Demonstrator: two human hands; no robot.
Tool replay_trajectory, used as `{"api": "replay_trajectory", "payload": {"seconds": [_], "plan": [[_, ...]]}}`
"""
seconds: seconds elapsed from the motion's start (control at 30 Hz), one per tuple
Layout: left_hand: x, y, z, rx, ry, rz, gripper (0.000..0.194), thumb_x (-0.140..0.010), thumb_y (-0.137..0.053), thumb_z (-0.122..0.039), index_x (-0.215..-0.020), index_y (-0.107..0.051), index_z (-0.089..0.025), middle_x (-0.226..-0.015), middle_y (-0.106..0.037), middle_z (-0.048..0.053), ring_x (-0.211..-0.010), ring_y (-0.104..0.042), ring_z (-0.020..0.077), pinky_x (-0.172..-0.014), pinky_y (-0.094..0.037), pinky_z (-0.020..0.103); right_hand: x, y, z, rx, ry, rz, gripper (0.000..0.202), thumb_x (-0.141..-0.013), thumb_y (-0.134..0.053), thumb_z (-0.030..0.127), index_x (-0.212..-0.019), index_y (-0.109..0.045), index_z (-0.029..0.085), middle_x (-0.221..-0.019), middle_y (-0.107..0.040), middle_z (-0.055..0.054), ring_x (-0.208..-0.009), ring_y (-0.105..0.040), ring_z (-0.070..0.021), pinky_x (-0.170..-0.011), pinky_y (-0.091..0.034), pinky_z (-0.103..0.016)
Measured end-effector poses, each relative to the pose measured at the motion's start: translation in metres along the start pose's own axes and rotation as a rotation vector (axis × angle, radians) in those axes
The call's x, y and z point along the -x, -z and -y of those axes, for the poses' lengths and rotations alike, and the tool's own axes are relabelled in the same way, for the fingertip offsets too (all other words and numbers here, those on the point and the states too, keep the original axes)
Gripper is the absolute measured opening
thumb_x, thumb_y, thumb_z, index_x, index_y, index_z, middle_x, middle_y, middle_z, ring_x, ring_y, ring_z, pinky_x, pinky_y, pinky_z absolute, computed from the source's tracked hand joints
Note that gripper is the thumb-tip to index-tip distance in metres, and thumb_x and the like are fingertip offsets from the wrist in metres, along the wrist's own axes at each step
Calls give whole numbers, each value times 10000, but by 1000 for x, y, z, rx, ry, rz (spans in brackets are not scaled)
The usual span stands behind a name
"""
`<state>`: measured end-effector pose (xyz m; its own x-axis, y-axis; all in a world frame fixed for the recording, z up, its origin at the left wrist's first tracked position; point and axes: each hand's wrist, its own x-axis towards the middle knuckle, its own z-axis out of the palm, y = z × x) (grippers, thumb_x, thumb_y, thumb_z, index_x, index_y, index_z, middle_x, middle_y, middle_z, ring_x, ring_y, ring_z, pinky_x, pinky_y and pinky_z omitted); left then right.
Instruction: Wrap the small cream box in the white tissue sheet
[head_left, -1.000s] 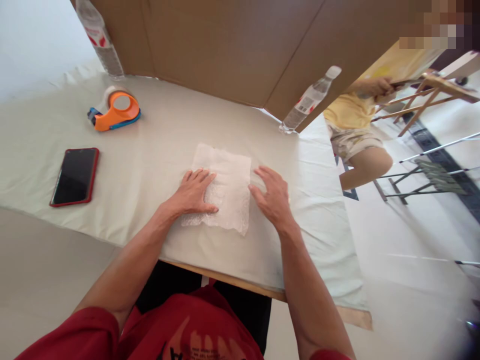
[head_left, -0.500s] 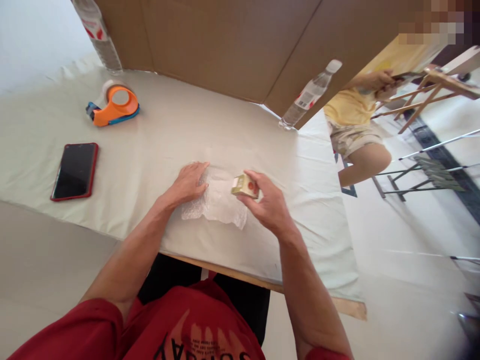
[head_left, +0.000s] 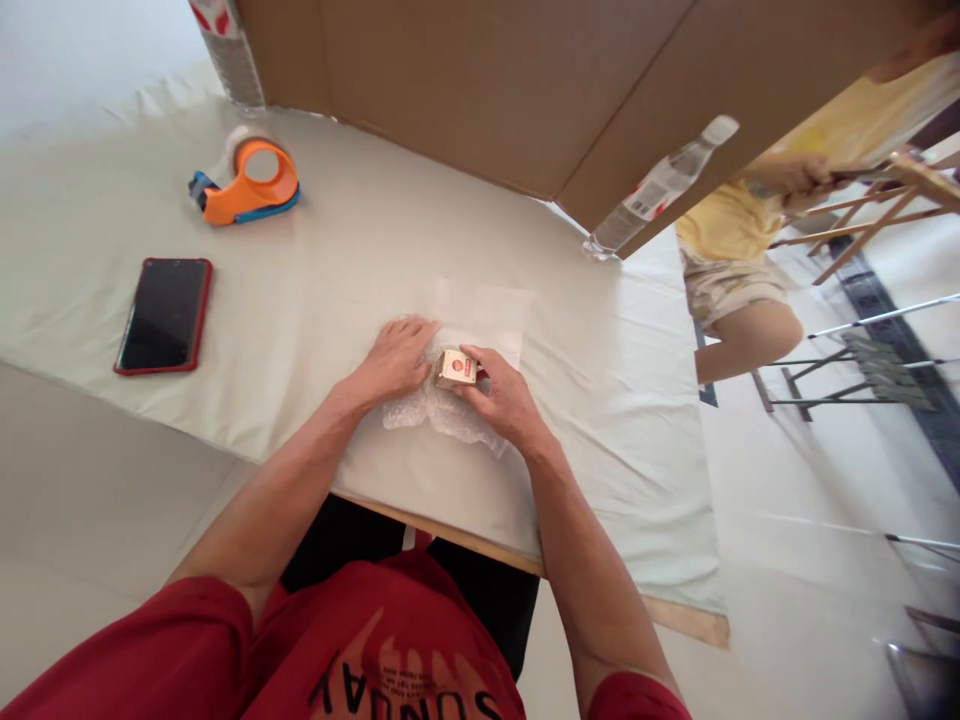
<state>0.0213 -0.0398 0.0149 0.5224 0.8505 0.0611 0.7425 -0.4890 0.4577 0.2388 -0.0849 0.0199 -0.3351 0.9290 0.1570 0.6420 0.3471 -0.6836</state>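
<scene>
A small cream-and-gold box with a red mark (head_left: 456, 368) is gripped between the thumb and fingers of my right hand (head_left: 504, 398). It is over the middle of a sheet of bubble wrap (head_left: 457, 412) spread on the cloth-covered table. My left hand (head_left: 397, 358) lies flat on the wrap's left side, fingers stretched out, just left of the box. I cannot tell whether the box's underside rests fully on the wrap.
An orange tape dispenser (head_left: 259, 185) and a red-cased phone (head_left: 165, 315) lie on the left. A cardboard panel (head_left: 465, 90) stands at the back, with a water bottle (head_left: 660, 190) at its right and another bottle (head_left: 236, 60) at its left. A person in yellow (head_left: 739, 225) sits beyond the right edge.
My right hand has carried the box leftward onto the middle of the bubble wrap, close to my left hand. The box has turned, its red mark now facing up. The view has shifted slightly.
</scene>
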Motion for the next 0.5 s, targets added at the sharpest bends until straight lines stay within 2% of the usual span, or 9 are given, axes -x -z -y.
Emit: {"api": "replay_trajectory", "payload": {"seconds": [0.27,0.43,0.5], "plan": [[0,-2,3,28,-5,-13,638,-839,-482,-200,-1474,-442,-161,-1504,-522,138,-1455,-401,324,-1209,-292,518,-2,-7,-1,21,18,-25,573,-853,-589,224,-1419,-504,211,-1388,-607,-138,-1244,-596,-267,-1024,-515,-453],[-2,-2,3,52,3,-46,631,-809,-492,-176,-1439,-497,-140,-1480,-554,137,-1424,-447,306,-1212,-310,492,27,10,20,113,43,-152,608,-886,-637,345,-1460,-460,256,-1470,-518,-145,-1378,-491,-294,-1036,-515,-478],[-2,1,0,106,31,-103,606,-788,-484,-153,-1390,-554,-153,-1445,-594,114,-1399,-481,281,-1210,-332,462,44,16,28,190,119,-80,566,-885,-663,383,-1418,-510,269,-1415,-573,-135,-1342,-529,-300,-1075,-480,-499]]}}
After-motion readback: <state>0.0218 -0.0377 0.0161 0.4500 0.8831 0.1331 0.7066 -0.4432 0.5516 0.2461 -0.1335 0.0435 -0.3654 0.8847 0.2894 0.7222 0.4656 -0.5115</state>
